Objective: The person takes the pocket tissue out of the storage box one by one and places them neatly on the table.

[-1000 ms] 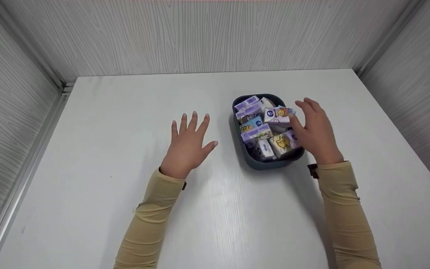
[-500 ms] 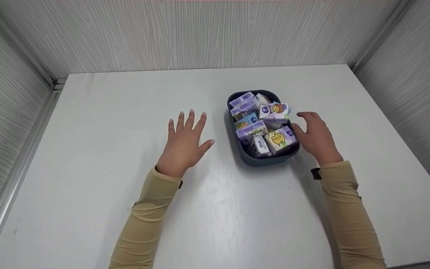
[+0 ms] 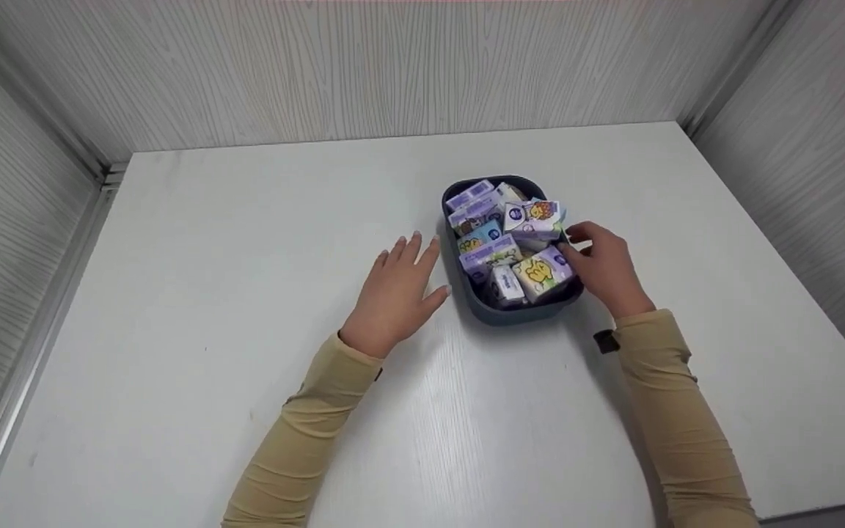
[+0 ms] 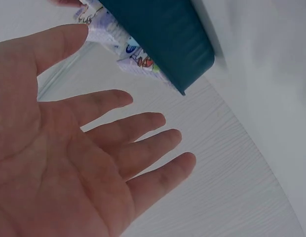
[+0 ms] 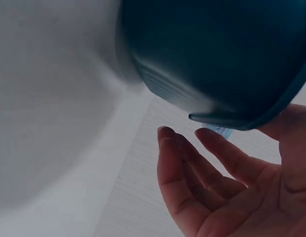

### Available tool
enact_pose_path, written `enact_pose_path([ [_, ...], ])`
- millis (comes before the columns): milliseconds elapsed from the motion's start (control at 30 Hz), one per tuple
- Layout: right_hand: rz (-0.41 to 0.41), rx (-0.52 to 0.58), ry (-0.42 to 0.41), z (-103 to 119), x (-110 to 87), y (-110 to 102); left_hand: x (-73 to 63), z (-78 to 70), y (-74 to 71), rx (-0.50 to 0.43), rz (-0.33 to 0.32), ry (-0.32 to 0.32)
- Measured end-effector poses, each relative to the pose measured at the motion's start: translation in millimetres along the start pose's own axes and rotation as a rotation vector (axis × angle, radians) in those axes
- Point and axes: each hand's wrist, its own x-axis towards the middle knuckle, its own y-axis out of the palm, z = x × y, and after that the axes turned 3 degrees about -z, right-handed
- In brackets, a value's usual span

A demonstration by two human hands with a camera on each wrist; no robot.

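Observation:
A dark blue-green tub (image 3: pixel 514 317) with rounded corners stands on the white table, filled with small boxy packs (image 3: pixel 532 218) in purple, white, blue and yellow cartoon prints. My left hand (image 3: pixel 393 297) is palm down to the left of the tub, fingers spread and apart from its wall; the left wrist view shows the palm (image 4: pixel 69 153) holding nothing. At the tub's right rim is my right hand (image 3: pixel 606 268), thumb tip right at the edge. In the right wrist view its loosely curved fingers (image 5: pixel 180 182) stay outside the tub wall (image 5: pixel 207 54), and the thumb's tip is hidden behind the rim.
White wood-grain panels enclose the table at the back (image 3: pixel 393 73), left and right. Bare tabletop (image 3: pixel 246 257) lies left of the tub and in front of it. The near table edge shows at the lower right.
My left hand has moved right, closer to the tub. My right hand has lowered from over the packs to the tub's right rim. The view has shifted slightly.

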Motion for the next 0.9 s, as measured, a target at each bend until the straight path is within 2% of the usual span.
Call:
enact_pose_path([
  [300, -0.076, 0.081, 0.067, -4, 4.0, 12, 18.8, -21.0, 20.6, -0.034, -0.154, 0.166],
  [400, -0.097, 0.12, 0.092, -7, 4.1, 15, 27.2, -25.9, 25.7, -0.046, -0.187, 0.201],
  [633, -0.093, 0.133, 0.104, -9, 4.8, 19, 39.9, -30.5, 34.8, -0.057, -0.189, 0.195],
  [900, -0.073, 0.11, 0.118, -7, 6.1, 18, 44.1, -34.5, 40.1, -0.096, -0.197, 0.219],
])
